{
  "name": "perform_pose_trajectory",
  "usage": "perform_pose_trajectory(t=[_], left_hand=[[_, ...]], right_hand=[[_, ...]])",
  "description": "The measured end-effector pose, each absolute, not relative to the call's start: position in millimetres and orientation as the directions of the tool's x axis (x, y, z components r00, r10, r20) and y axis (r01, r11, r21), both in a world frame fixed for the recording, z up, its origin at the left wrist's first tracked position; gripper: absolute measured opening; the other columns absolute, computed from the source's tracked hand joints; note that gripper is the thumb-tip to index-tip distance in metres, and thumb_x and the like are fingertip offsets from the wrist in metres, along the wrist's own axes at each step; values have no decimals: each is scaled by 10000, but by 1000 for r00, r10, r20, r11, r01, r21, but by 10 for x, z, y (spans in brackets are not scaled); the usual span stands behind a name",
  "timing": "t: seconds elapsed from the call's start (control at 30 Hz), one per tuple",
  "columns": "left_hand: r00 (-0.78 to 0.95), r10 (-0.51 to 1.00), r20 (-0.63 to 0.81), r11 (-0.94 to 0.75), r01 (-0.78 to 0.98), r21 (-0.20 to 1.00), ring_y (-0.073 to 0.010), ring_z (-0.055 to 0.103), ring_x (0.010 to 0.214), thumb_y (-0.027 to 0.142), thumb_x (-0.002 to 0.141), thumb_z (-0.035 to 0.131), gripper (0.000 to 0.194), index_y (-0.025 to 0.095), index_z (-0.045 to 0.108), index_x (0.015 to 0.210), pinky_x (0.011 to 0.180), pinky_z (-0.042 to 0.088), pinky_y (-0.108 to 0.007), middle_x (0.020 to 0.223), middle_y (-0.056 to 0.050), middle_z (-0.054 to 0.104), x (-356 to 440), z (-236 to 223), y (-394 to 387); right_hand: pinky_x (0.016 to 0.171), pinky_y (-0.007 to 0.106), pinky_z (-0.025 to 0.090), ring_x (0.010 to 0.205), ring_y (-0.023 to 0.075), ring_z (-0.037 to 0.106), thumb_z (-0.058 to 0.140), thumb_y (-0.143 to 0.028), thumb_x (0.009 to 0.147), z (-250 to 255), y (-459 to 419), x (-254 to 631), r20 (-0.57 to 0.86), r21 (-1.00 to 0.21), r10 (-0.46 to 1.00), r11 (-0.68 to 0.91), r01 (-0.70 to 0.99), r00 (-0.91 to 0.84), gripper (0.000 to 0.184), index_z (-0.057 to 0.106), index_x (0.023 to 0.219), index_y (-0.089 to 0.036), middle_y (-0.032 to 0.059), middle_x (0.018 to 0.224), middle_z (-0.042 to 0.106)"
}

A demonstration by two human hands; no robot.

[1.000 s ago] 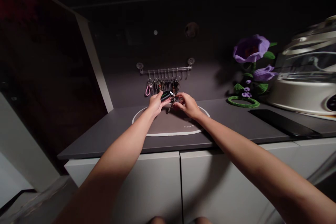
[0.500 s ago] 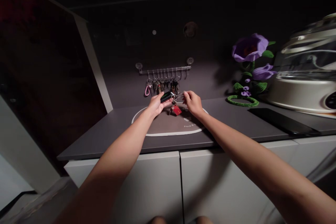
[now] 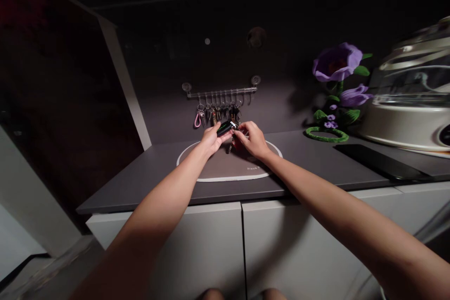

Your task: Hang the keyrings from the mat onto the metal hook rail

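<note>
My left hand (image 3: 210, 138) pinches a black key fob (image 3: 224, 127) above an oval grey mat (image 3: 228, 168) on the dark counter. My right hand (image 3: 251, 139) is closed on the key bunch (image 3: 232, 137) that hangs from the fob's ring, covering most of it. A red tag shows faintly under its fingers. Right behind the hands, a wall rail (image 3: 221, 93) with hooks carries several keys and a pink loop.
Purple artificial flowers (image 3: 337, 71) with a green coil base stand at the back right. A large white appliance (image 3: 411, 98) fills the far right, with a flat black slab (image 3: 376, 161) before it. White cabinet doors (image 3: 246, 248) lie below the counter edge.
My right hand had pulled away to the right, leaving the keys and red tag dangling; now it has come back and closed on the bunch. My left hand stayed put.
</note>
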State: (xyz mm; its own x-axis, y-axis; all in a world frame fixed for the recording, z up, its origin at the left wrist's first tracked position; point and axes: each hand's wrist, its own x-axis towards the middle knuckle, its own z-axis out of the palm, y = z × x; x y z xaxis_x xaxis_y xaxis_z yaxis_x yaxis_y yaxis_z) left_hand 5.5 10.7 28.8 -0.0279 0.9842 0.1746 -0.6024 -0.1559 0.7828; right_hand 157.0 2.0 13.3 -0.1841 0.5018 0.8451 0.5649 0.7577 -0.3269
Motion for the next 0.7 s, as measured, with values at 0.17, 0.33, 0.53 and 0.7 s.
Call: perform_pose_trajectory(t=[0.17,0.33,0.53,0.7], left_hand=[[-17,984,180,-156,-585,796,-219,641,853,209,833,482,170,69,567,881,815,504,-437,823,-138,669,78,294,81],[14,978,208,-165,-560,812,-217,640,859,225,830,489,178,67,569,850,826,495,-439,822,-137,670,65,308,58],[-98,963,252,-268,-473,839,-179,647,762,242,781,560,153,89,568,779,794,505,-420,730,-83,659,-1,311,102],[-254,941,226,-302,-323,897,-126,601,585,310,720,622,205,113,564,723,678,521,-368,600,-11,594,-64,314,154]], right_hand=[[748,277,407,806,158,508,521,-361,786,85,52,1559,851,-246,462,772,586,-251,185,572,855,-197,51,885,524],[750,288,403,813,165,502,497,-328,801,84,67,1569,855,-215,455,749,627,-251,167,600,863,-213,53,896,517],[776,301,392,826,178,497,462,-277,807,145,25,1577,870,-193,437,728,658,-228,143,580,830,-200,62,878,520],[777,293,387,836,178,495,450,-287,814,194,0,1571,879,-230,423,779,583,-218,133,543,795,-195,66,864,535]])
